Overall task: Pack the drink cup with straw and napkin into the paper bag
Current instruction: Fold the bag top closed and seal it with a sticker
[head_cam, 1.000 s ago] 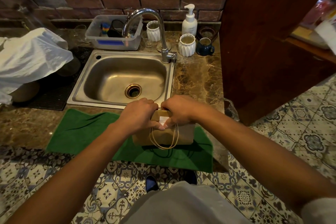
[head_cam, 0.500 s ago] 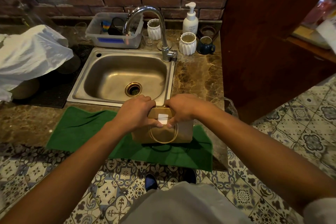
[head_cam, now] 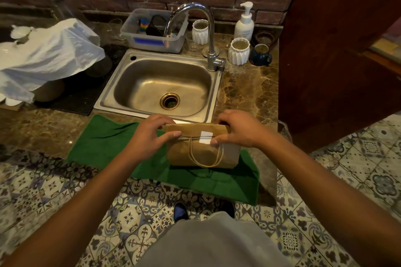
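The marble desk (head_cam: 249,93) carries a steel sink (head_cam: 160,84) just beyond the fingers (head_cam: 173,135) and a green towel (head_cam: 104,141) beneath them. The paper bag (head_cam: 201,151) stands on the towel with its top folded over. The left hand (head_cam: 149,136) and right hand (head_cam: 238,130) pinch the two ends of the fold, and a white sticker (head_cam: 205,137) sits between the thumbs. Half a second ago the hands sat closer together.

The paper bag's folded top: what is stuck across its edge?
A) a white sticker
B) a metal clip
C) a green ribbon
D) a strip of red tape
A: a white sticker spans the fold's edge on the paper bag, which the left hand and right hand pinch at either end.
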Demonstrator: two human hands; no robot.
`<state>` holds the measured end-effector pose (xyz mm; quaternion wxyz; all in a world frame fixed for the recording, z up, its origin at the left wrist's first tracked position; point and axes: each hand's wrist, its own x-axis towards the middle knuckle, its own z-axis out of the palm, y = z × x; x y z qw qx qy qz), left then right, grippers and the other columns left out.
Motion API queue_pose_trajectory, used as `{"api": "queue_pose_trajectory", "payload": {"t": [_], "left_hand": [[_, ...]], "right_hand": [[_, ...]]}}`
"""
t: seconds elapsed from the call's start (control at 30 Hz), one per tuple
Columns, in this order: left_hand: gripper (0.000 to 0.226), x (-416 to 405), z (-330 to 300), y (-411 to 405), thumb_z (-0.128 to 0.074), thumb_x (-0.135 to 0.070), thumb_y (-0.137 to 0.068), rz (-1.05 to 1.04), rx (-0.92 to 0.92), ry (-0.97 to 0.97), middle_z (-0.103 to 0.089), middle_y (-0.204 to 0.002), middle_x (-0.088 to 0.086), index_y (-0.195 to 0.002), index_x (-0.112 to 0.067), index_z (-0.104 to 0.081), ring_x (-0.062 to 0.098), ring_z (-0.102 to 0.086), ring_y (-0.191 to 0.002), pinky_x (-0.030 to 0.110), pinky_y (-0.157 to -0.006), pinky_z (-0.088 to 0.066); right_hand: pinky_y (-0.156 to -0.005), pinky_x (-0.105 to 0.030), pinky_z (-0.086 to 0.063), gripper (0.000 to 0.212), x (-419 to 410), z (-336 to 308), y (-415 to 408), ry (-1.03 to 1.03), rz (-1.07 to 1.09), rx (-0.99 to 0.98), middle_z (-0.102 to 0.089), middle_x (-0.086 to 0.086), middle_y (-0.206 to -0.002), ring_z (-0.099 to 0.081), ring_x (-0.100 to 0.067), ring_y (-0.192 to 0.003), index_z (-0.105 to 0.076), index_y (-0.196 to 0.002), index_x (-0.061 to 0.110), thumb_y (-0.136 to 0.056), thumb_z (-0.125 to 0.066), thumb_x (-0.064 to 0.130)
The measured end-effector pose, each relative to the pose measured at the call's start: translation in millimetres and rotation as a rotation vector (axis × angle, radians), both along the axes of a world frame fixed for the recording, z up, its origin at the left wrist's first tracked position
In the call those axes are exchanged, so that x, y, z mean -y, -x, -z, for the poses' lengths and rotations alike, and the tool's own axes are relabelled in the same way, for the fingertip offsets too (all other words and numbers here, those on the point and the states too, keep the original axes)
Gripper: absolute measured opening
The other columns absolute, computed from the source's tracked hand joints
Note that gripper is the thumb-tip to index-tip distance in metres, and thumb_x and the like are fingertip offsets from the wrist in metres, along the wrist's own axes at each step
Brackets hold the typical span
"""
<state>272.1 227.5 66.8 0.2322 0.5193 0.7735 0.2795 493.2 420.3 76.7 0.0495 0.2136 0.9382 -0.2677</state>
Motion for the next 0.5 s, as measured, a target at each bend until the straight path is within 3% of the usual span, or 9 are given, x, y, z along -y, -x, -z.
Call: {"api": "queue_pose_trajectory", "payload": {"t": [0.13, 0.3, 0.5], "left_hand": [[0.027, 2, 5, -6, -0.071, -0.044, -0.083, -0.051, 0.092, -0.048, -0.069, -0.104, -0.007, -0.099, -0.021, -0.071, 0.013, -0.064, -0.101, 0.044, -0.091, -0.054], [0.030, 0, 5, -10, -0.075, -0.041, -0.082, -0.112, 0.236, -0.049, -0.073, -0.109, -0.010, -0.106, -0.022, -0.074, 0.010, -0.066, -0.107, 0.043, -0.098, -0.054], [0.053, -4, 3, -19, -0.079, -0.049, -0.071, -0.210, 0.446, 0.011, -0.073, -0.120, -0.009, -0.119, -0.027, -0.074, 0.013, -0.066, -0.115, 0.046, -0.100, -0.055]], "right_hand": [[-0.077, -0.033, -0.043, 0.054, -3, 7, -22, 0.045, 0.091, -0.104, -0.059, 0.004, -0.105, -0.054, -0.015, -0.097, -0.070, -0.116, 0.022, -0.078, -0.077, 0.061], [-0.075, -0.034, -0.041, 0.032, -5, 19, -40, 0.078, 0.200, -0.193, -0.060, 0.006, -0.098, -0.055, -0.017, -0.097, -0.075, -0.109, 0.023, -0.085, -0.079, 0.044], [-0.073, -0.033, -0.041, 0.013, 6, 29, -40, 0.194, 0.277, -0.315, -0.061, 0.010, -0.091, -0.058, -0.014, -0.088, -0.075, -0.097, 0.025, -0.085, -0.081, 0.028]]}}
